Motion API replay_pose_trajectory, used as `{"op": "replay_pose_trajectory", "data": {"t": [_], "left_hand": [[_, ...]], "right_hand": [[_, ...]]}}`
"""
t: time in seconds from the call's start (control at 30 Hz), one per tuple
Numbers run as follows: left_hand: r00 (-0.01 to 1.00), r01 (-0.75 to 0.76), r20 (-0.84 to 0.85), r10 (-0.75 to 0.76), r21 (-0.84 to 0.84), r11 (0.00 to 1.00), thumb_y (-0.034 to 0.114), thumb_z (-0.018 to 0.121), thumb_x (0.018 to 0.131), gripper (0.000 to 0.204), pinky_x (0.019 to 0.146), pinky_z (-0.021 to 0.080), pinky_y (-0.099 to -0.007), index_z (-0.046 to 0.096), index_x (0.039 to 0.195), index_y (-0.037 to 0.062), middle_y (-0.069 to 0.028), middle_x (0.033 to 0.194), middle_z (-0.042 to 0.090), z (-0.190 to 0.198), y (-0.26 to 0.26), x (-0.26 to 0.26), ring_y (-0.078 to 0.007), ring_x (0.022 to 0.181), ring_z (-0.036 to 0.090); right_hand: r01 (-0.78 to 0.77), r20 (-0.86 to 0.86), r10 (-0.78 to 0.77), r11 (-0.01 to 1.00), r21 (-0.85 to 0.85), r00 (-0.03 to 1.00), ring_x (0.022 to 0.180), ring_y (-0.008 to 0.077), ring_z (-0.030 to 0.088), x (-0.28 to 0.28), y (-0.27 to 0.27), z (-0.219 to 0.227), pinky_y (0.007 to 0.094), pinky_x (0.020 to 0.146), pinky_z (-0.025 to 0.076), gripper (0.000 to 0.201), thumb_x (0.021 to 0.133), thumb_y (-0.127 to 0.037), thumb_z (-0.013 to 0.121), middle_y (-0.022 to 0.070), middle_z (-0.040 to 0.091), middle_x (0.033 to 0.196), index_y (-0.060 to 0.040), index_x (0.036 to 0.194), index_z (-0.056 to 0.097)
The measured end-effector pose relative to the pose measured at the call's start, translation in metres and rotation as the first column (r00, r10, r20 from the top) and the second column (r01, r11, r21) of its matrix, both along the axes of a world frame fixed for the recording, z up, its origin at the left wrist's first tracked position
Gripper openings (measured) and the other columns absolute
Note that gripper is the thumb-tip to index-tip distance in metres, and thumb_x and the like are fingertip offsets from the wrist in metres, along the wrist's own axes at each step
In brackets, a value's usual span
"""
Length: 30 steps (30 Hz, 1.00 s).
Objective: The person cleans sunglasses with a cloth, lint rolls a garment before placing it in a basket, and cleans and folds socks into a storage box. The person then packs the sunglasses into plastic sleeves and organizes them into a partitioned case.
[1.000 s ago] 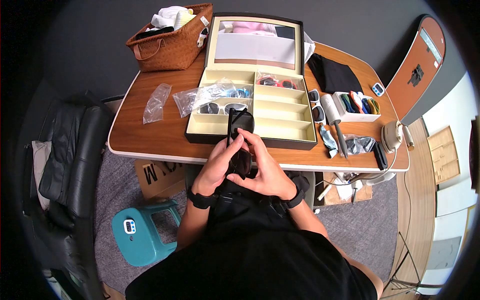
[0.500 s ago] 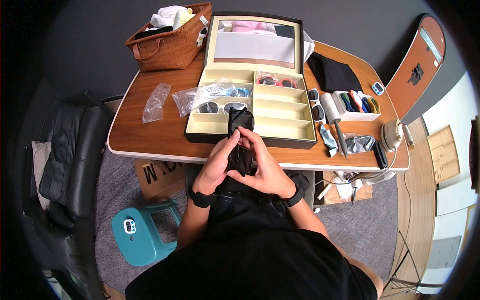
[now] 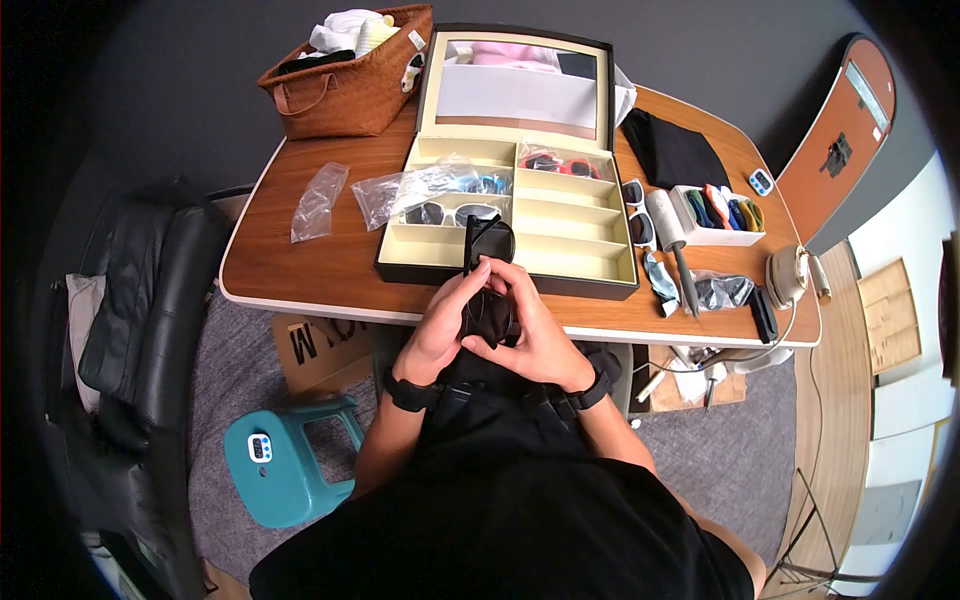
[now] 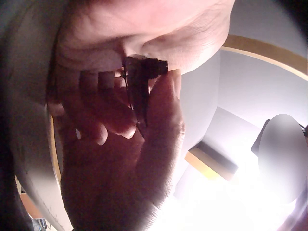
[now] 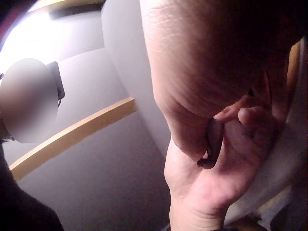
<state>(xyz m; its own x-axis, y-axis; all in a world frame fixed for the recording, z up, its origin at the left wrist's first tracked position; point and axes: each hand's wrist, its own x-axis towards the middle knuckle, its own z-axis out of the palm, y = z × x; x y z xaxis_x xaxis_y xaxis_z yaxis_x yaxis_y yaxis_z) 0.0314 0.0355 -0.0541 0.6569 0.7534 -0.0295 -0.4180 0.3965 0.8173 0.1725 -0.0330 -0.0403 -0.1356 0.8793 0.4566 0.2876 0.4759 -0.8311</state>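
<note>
Both hands hold a pair of black sunglasses (image 3: 493, 240) in front of the table's near edge, its upper lens overlapping the sunglasses case in the head view. My left hand (image 3: 432, 330) grips it from the left, and my right hand (image 3: 543, 345) from the right, with the fingertips meeting around the middle. Part of the frame is hidden by the fingers. In the left wrist view a dark piece of the sunglasses (image 4: 139, 86) shows between the hands. Beyond them the open case (image 3: 575, 262) holds white sunglasses (image 3: 425, 214), blue sunglasses (image 3: 490, 184) and red sunglasses (image 3: 580, 169).
A plastic bag (image 3: 410, 195) lies across the case's left side, another plastic bag (image 3: 318, 205) left of it. To the right are white sunglasses (image 3: 641, 229), a lint roller (image 3: 668, 220) and a sock box (image 3: 715, 237). A wicker basket (image 3: 350, 100) stands back left.
The head view has shifted slightly, so the table and hands appear a little farther right. Both hands keep their hold on the black sunglasses, with hardly any movement.
</note>
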Motion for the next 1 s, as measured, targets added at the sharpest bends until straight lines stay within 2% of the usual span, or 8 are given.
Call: {"op": "replay_pose_trajectory", "data": {"t": [0.33,0.4,0.43,0.7,0.77,0.8,0.87,1.0], "left_hand": [[1.0,-0.026,0.016,0.026,-0.002,1.0,0.035,0.05,0.102,0.032,0.078,0.045,-0.0228,0.063,0.096,0.0054,0.0006,0.092,0.06,-0.008,0.004,0.002,-0.007,0.087,0.057],[1.0,-0.024,0.019,0.024,-0.01,1.0,0.035,0.051,0.102,0.032,0.078,0.044,-0.0226,0.063,0.096,0.0056,0.001,0.091,0.06,-0.01,0.004,0.001,-0.0067,0.086,0.056],[1.0,-0.019,0.011,0.019,-0.013,1.0,0.035,0.051,0.102,0.032,0.077,0.044,-0.0225,0.062,0.095,0.0059,0.0012,0.091,0.059,-0.009,0.004,0.001,-0.0066,0.086,0.056],[1.0,0.013,0.01,-0.013,-0.028,1.0,0.035,0.05,0.102,0.033,0.069,0.049,-0.0217,0.062,0.093,0.0059,0.0003,0.087,0.061,-0.003,0.004,-0.001,-0.0073,0.078,0.06],[0.992,0.119,0.055,-0.117,-0.034,0.992,0.034,0.049,0.102,0.033,0.065,0.051,-0.0208,0.062,0.095,0.0052,-0.0008,0.083,0.062,0.002,0.003,-0.003,-0.0081,0.074,0.063],[0.992,0.119,0.055,-0.117,-0.034,0.992,0.034,0.049,0.102,0.033,0.065,0.051,-0.0208,0.062,0.095,0.0052,-0.0008,0.083,0.062,0.001,0.003,-0.002,-0.0081,0.074,0.063],[0.999,0.03,0.031,-0.028,-0.043,0.999,0.034,0.048,0.102,0.033,0.063,0.051,-0.0202,0.062,0.096,0.0048,-0.0013,0.083,0.064,0.0,0.003,0.001,-0.0082,0.072,0.064],[0.999,0.018,0.034,-0.016,-0.051,0.999,0.033,0.048,0.102,0.032,0.064,0.051,-0.0203,0.063,0.097,0.0049,-0.0011,0.085,0.065,-0.004,0.003,0.001,-0.0074,0.073,0.063]], "right_hand": [[-0.021,0.013,0.021,1.0,0.008,1.0,0.118,0.0286,0.051,0.002,0.003,-0.004,0.0379,0.102,0.042,0.084,0.076,-0.019,0.082,0.0148,0.045,0.124,-0.0066,0.143,0.033],[-0.073,-0.04,0.07,0.994,-0.076,0.997,0.127,0.0221,0.042,0.002,0.002,-0.004,0.0356,0.11,0.033,0.088,0.076,-0.012,0.083,0.0101,0.042,0.128,-0.0033,0.145,0.03],[-0.073,-0.041,0.07,0.994,-0.077,0.997,0.127,0.0221,0.042,0.002,0.002,-0.005,0.0356,0.11,0.033,0.088,0.076,-0.012,0.083,0.0101,0.042,0.128,-0.0033,0.145,0.03],[-0.076,-0.032,0.073,0.991,-0.11,0.997,0.129,0.0218,0.042,0.004,0.002,-0.004,0.0341,0.108,0.035,0.089,0.076,-0.011,0.083,0.0105,0.042,0.133,-0.0047,0.146,0.029],[-0.057,-0.038,0.054,0.994,-0.096,0.998,0.125,0.0246,0.047,0.002,0.001,-0.003,0.0354,0.104,0.039,0.087,0.076,-0.015,0.083,0.0123,0.044,0.129,-0.0056,0.145,0.031],[-0.038,-0.044,0.035,0.996,-0.083,0.998,0.12,0.0275,0.051,0.002,0.001,-0.002,0.0368,0.1,0.044,0.085,0.076,-0.02,0.083,0.0142,0.046,0.124,-0.0064,0.143,0.033],[-0.044,-0.05,0.041,0.997,-0.065,0.998,0.122,0.0276,0.051,0.001,0.003,-0.005,0.0368,0.101,0.044,0.085,0.076,-0.019,0.083,0.0142,0.045,0.125,-0.0064,0.143,0.033],[-0.055,-0.056,0.054,0.998,-0.026,0.997,0.123,0.0282,0.05,0.002,0.003,-0.007,0.0373,0.104,0.042,0.084,0.076,-0.016,0.082,0.0144,0.044,0.127,-0.0064,0.143,0.033]]}}
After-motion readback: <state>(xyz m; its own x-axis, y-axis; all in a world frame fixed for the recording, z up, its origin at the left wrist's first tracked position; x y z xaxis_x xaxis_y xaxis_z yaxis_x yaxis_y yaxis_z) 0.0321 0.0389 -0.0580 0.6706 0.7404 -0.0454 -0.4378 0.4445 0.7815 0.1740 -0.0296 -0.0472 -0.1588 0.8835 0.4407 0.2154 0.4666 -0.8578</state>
